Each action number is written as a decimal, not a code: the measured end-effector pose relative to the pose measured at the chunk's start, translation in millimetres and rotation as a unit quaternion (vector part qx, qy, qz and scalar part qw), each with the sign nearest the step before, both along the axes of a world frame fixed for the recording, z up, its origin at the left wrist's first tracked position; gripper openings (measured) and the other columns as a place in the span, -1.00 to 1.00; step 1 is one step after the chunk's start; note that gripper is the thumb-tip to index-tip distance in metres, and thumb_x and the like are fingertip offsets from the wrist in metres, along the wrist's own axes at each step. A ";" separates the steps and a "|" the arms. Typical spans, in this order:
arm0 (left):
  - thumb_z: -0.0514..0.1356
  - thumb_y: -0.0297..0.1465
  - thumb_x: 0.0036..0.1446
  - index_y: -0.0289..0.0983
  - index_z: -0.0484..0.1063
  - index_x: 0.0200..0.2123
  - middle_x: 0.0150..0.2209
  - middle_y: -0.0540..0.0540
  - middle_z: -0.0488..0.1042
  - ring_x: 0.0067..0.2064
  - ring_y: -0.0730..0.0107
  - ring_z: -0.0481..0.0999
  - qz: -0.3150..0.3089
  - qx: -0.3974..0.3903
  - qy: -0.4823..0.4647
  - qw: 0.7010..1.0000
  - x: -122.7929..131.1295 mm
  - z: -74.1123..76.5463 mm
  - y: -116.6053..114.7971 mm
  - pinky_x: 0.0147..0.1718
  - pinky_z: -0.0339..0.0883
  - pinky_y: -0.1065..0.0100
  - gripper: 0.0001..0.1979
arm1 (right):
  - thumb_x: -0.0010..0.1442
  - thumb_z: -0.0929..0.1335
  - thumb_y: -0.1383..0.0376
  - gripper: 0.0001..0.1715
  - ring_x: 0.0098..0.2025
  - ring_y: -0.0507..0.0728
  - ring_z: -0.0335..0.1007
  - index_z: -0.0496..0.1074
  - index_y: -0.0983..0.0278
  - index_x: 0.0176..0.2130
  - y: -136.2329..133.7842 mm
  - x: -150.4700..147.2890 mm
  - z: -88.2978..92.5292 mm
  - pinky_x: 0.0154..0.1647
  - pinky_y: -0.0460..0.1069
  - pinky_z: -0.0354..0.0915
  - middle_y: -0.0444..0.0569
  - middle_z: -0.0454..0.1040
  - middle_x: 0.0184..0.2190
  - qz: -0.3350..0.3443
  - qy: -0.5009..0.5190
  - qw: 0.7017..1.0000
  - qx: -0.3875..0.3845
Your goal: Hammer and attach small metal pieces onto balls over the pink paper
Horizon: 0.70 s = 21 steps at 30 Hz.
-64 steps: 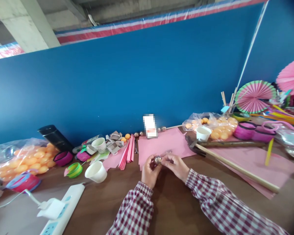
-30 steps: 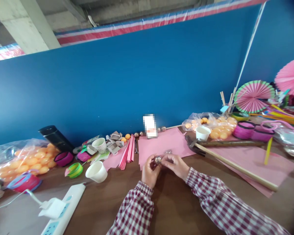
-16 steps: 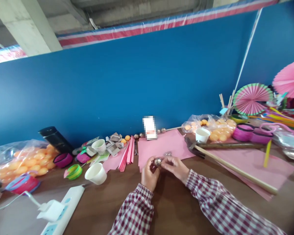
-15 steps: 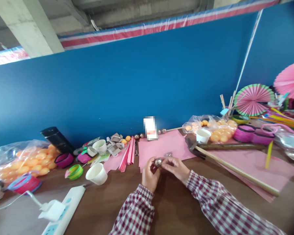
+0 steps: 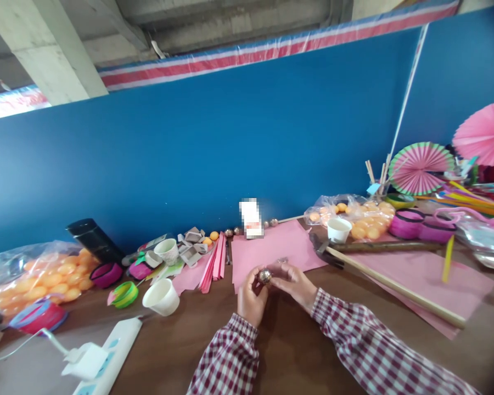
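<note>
A small shiny metallic ball (image 5: 265,276) is pinched between the fingertips of both hands, just above the near edge of a pink paper sheet (image 5: 267,247). My left hand (image 5: 251,300) curls around the ball from the left. From the right, my right hand (image 5: 293,281) pinches it with thumb and fingers. Both wrists wear red-and-white checked sleeves and rest over the brown table (image 5: 288,351).
A hammer (image 5: 379,277) lies right of my hands on more pink paper. White cups (image 5: 161,297) (image 5: 339,229), bags of orange balls (image 5: 37,277) (image 5: 360,216), folded pink strips (image 5: 216,262), a power strip (image 5: 107,356) and paper fans (image 5: 420,164) crowd the table against a blue wall.
My hands have kept the ball pinched in the same spot. The camera has tilted slightly upward, so everything sits a little lower in view.
</note>
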<state>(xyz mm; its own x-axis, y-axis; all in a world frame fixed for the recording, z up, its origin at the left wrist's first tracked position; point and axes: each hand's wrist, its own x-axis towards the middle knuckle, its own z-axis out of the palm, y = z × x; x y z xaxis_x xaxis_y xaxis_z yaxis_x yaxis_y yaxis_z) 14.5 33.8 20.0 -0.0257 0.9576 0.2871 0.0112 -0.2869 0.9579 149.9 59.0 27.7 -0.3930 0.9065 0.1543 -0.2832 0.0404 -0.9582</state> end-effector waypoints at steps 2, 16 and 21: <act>0.14 -0.55 -0.13 -0.31 0.29 -0.14 -0.15 -0.18 0.38 -0.11 0.27 0.38 0.004 0.006 0.007 1.000 0.4 1.9 -0.6 -0.10 0.25 0.25 -0.62 | -0.15 0.40 0.18 -0.52 -0.16 0.16 0.33 0.35 0.31 -0.20 -0.8 0.1 1.9 -0.09 0.10 0.22 0.02 0.44 -0.25 0.005 -0.007 1.000 0.001; 0.14 -0.53 -0.15 -0.31 0.32 -0.10 -0.11 -0.16 0.39 -0.07 0.23 0.36 0.019 0.005 0.030 0.999 -0.5 1.6 -0.3 -0.07 0.22 0.19 -0.57 | -0.20 0.42 0.15 -0.50 -0.20 0.17 0.36 0.40 0.32 -0.22 -1.9 0.3 1.8 -0.11 0.09 0.25 0.03 0.45 -0.26 -0.022 -0.016 0.999 -0.025; 0.15 -0.51 -0.14 -0.30 0.32 -0.10 -0.09 -0.16 0.39 -0.07 0.22 0.36 0.028 0.003 0.048 0.998 -1.1 1.0 -0.8 -0.06 0.22 0.20 -0.57 | -0.22 0.42 0.14 -0.48 -0.20 0.17 0.36 0.40 0.32 -0.23 -0.9 -0.2 -0.9 -0.13 0.10 0.25 0.04 0.45 -0.26 -0.028 -0.017 0.999 -0.035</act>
